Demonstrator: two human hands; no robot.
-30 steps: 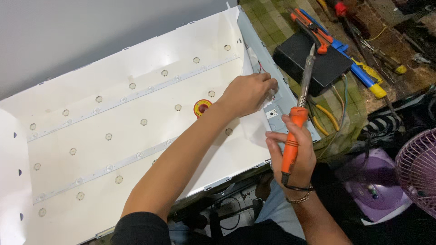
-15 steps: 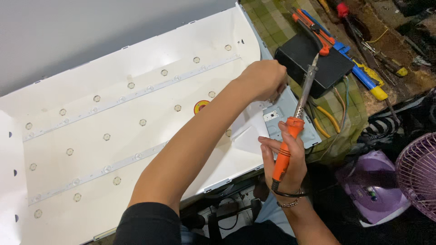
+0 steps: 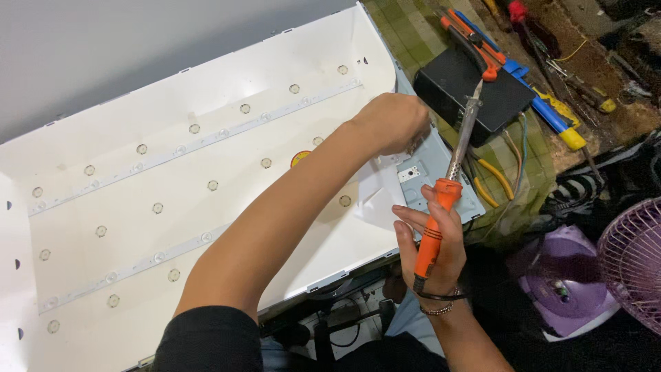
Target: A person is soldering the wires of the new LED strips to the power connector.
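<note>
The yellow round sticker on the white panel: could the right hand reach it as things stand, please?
Probably not easily: the right hand grips the orange soldering iron, and the left forearm lies across between it and the yellow sticker.

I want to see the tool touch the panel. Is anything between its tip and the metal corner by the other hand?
Nothing visible. The soldering iron in the right hand points up over the bare metal corner; the left hand rests beside it.

Black box (image 3: 468,93), purple fan (image 3: 633,265), pliers, perhaps (image 3: 492,180), alongside.
</note>
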